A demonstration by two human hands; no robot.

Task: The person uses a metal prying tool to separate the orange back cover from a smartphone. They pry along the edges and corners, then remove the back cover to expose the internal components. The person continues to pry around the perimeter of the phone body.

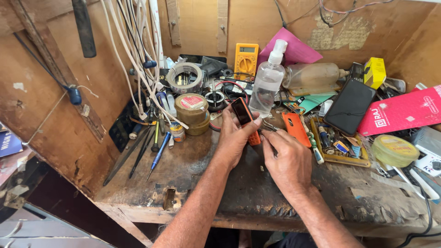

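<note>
My left hand [234, 138] grips a small orange mobile phone [242, 115] with a dark screen, holding it tilted above the worn wooden workbench [193, 183]. Beside it, my right hand [287, 158] pinches a pair of metal tweezers [270, 126] whose tips point at the phone's lower side. An orange phone back cover [295, 129] lies on the bench just right of the hands. A clear spray bottle [268, 85] stands directly behind the phone.
Screwdrivers [156, 151] and tape rolls [192, 112] lie at the left. A yellow multimeter [245, 59] leans on the back wall. A black smartphone [350, 106], a tray of small parts [340, 158], a yellow tape roll [394, 150] and a pink box [404, 112] crowd the right.
</note>
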